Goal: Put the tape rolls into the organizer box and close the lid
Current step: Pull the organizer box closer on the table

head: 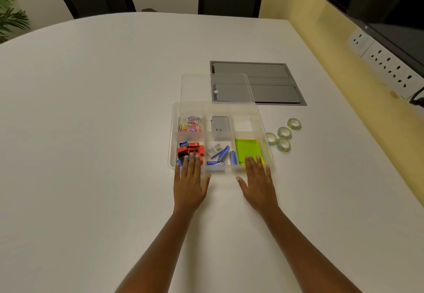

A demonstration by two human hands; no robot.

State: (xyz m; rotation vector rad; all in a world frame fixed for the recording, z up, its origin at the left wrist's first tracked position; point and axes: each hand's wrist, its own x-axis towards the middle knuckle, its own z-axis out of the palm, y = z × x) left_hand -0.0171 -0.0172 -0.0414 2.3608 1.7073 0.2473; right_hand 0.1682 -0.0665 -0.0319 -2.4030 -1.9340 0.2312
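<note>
Tape rolls (283,135): four counted, clear with a greenish tint, lying loose on the white table (91,132) at right of centre in the frame, just beside the right wall of the organizer box (171,136). None is in the box. I log the task as not begun: four rolls to move, lid to close.

Entries, near to far:

1. Left hand (189,182), lower centre. Flat, fingers spread, palm down, grasping nothing. Fingertips lie over the near left corner of the box.
2. Right hand (258,183), lower centre, right of the first. Flat and spread likewise, holding nothing. Fingertips reach the near right rim.
3. Organizer box, centre of frame. Clear plastic, open, six compartments in two rows.
 - Near left: red, blue and black clips (190,150).
 - Near middle: small staple boxes (218,154).
 - Near right: green sticky notes (249,151), an orange edge showing behind.
 - Far left: coloured paper clips (190,124).
 - Far middle: grey case (220,127).
 - Far right: empty compartment (243,123). I judge this the likely place for the rolls.
4. Lid (195,88), clear, lying flat behind the box, touching or nearly touching its far edge; I cannot tell whether it is hinged. It partly overlaps a grey hatch (275,81) set in the table.
5. Wall sockets (385,65), upper right.
</note>
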